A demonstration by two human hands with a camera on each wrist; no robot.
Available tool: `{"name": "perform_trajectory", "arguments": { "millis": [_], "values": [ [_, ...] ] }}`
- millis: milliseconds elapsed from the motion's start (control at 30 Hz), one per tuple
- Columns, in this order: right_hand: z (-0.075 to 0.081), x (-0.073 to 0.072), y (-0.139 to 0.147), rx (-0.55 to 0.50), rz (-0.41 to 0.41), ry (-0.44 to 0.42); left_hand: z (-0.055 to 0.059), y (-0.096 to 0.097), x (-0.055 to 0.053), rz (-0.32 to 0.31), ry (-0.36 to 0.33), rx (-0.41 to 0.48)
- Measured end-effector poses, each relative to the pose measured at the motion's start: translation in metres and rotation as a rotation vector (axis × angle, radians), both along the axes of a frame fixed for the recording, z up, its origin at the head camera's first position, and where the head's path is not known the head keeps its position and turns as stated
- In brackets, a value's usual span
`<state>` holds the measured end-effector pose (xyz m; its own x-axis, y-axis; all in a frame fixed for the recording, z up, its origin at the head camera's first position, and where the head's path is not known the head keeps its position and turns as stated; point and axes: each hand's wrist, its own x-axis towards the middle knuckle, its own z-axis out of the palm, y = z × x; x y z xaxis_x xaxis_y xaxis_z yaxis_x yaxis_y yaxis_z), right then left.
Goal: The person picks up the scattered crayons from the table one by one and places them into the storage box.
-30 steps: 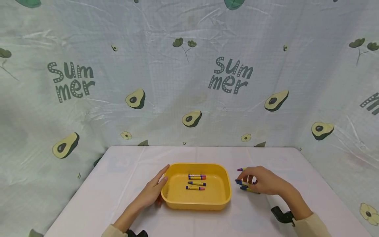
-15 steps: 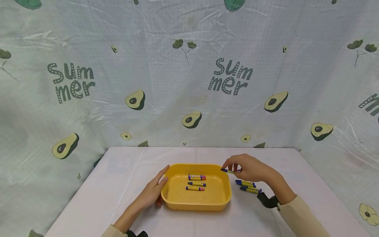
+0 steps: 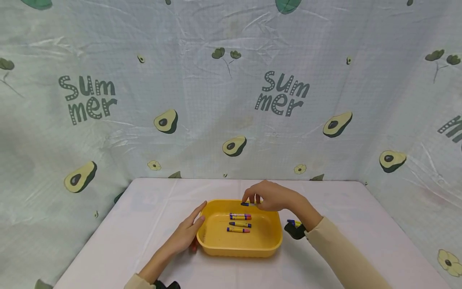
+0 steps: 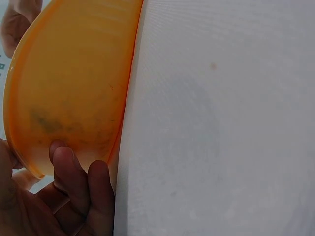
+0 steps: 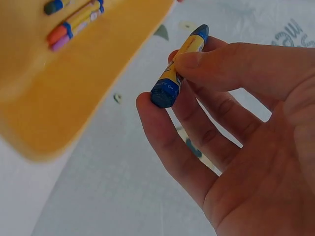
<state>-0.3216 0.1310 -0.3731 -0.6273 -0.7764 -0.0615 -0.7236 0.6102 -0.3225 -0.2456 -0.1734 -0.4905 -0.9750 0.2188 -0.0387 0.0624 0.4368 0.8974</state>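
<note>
My right hand (image 3: 268, 196) is above the far rim of a yellow plastic tray (image 3: 249, 245). It pinches a blue crayon (image 5: 184, 56) between thumb and fingers; the crayon's yellow wrapper and blue ends show in the right wrist view. At the tray's left end, my left hand (image 3: 185, 232) grips the rim and wall. Its fingers (image 4: 74, 172) lie against the outside of the wall in the left wrist view. Inside the tray lie several crayons, among them a pink-tipped crayon (image 3: 236, 230) nearest the front and a dark-tipped crayon (image 3: 241, 224) behind it.
More crayons (image 3: 294, 222) lie on the white-covered table (image 3: 339, 192) right of the tray, mostly hidden behind the right wrist and its black strap mount (image 3: 295, 231). A sheet printed with avocados (image 3: 234, 146) hangs behind the table.
My right hand has picked up the blue crayon from the group on the right and carried it left to above the tray's far rim. My left hand has stayed on the tray.
</note>
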Motion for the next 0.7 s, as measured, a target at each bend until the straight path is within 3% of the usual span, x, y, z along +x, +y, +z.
{"name": "perform_trajectory", "arguments": {
  "millis": [367, 700],
  "values": [
    [-0.033, -0.007, -0.046, 0.128, -0.046, -0.051, -0.001, 0.0, -0.001, -0.005, -0.007, -0.004],
    [-0.049, -0.007, -0.061, 0.206, -0.063, -0.034, 0.0, -0.002, -0.001, -0.015, -0.01, 0.014]
  ]
}}
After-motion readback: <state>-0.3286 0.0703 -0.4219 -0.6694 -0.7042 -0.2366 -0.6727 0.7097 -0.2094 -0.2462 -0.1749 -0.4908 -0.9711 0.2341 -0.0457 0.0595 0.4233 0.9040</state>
